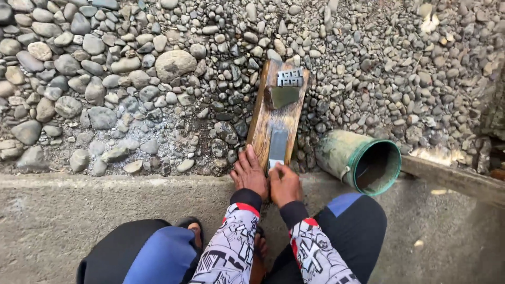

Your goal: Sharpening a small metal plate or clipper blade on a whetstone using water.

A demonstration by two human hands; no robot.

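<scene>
Both sets of fingers are pressing down at the near end of the grey sharpening stone (278, 146). The left hand (249, 175) is lying flat with fingers released and spread, resting on the wooden board (261, 126) just beside the stone. The right hand (284, 183) is curling, its fingers pinching something small and pale against the stone's near edge (too small to tell whether it is a blade or only the stone's end).

The stone is sitting lengthwise in the board, which is leaning from the concrete ledge (105, 205) out onto the pebbles (131, 79). A dark wedge-shaped blade (283, 96) is lying farther up the board, apart from both hands, with a small stack of metal pieces (290, 77) above it at the far end.

Judgement: honing looks mid-run, and the pieces up the board are waiting or done; I cannot tell which. A green bucket (363, 160) is lying tipped on its side, right of the board.
</scene>
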